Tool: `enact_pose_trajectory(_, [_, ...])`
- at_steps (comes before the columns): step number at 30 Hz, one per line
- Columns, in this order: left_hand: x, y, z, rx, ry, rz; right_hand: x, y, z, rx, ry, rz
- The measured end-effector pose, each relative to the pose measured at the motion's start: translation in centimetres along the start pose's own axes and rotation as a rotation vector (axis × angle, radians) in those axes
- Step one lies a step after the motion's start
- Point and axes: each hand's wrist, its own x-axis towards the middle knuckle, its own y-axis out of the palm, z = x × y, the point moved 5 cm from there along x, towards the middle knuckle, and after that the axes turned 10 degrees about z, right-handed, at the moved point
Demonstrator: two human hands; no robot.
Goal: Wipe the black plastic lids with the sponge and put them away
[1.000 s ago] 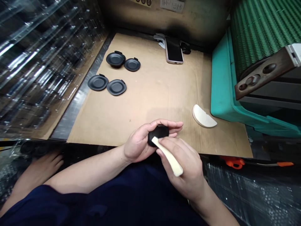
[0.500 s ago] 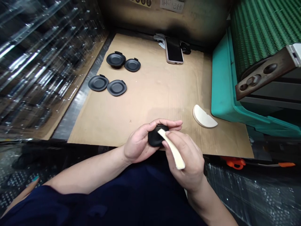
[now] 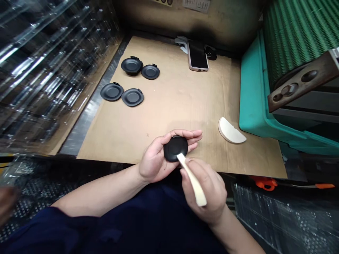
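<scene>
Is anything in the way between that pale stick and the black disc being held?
Nothing visible. The left hand cups the black disc with its face bare, and the pale stick in the right hand touches the disc's lower edge directly.

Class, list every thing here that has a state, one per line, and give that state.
left hand: cupping the black cap
right hand: gripping the cream stick, tip on that cap
loose caps: four, lying on cardboard
phone: face up, screen dark
white half-disc: lying flat
</scene>
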Motion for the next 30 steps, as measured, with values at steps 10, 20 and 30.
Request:
enact_pose_trajectory(10, [0.0,-0.1,0.2,-0.068,-0.053,0.04,0.0,-0.9,-0.7,-0.035,0.005,0.017])
enact_pose_trajectory(20, [0.0,-0.2,0.4,-0.046,-0.1,0.064,0.7,-1.7,-1.4,-0.027,-0.01,0.038])
enact_pose_trajectory(30, [0.0,0.2,0.3,-0.038,-0.131,0.055,1.2,0.1,0.1,0.184,-0.127,0.087])
